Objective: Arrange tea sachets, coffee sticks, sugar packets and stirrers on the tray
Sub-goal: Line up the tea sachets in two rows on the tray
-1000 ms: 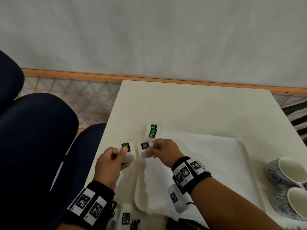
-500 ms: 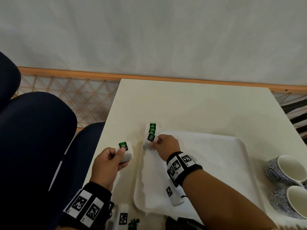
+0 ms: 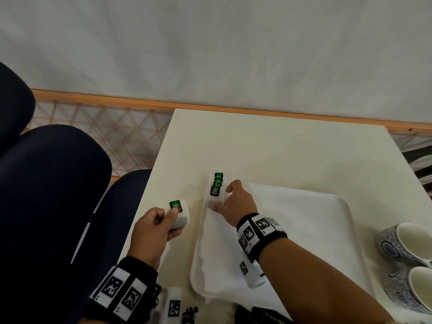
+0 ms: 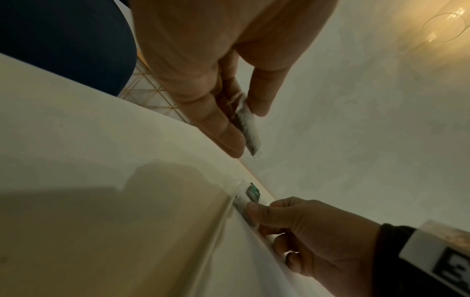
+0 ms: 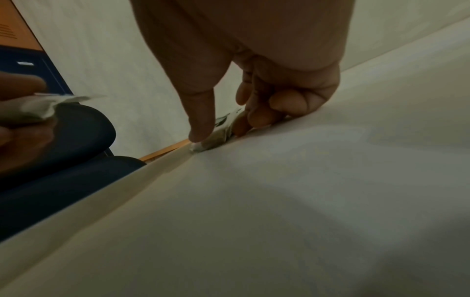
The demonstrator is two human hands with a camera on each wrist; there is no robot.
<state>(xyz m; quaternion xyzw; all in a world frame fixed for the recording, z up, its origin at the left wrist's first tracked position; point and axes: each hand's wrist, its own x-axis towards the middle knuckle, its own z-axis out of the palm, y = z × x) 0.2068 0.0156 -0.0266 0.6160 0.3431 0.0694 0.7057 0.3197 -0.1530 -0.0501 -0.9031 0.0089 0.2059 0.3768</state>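
A white tray (image 3: 346, 232) lined with white paper lies on the cream table. At its far-left corner sits a row of white tea sachets with green labels (image 3: 217, 190). My right hand (image 3: 230, 202) pinches the nearest sachet of that row (image 5: 216, 138) between thumb and curled fingers and sets it down on the tray corner. My left hand (image 3: 161, 220) hovers left of the tray over the table edge and grips another tea sachet (image 3: 178, 212), seen edge-on in the left wrist view as sachet (image 4: 248, 124).
Two blue-patterned cups (image 3: 402, 244) stand right of the tray. Dark packets (image 3: 268, 318) and a green-labelled item (image 3: 189, 313) lie at the near table edge. Navy chairs (image 3: 53, 197) stand left of the table. A white wall rises behind.
My right hand carried its sachet away from the left hand, up to the tray's far-left corner, and laid it against the sachets there. The left hand kept its sachet, barely moving.
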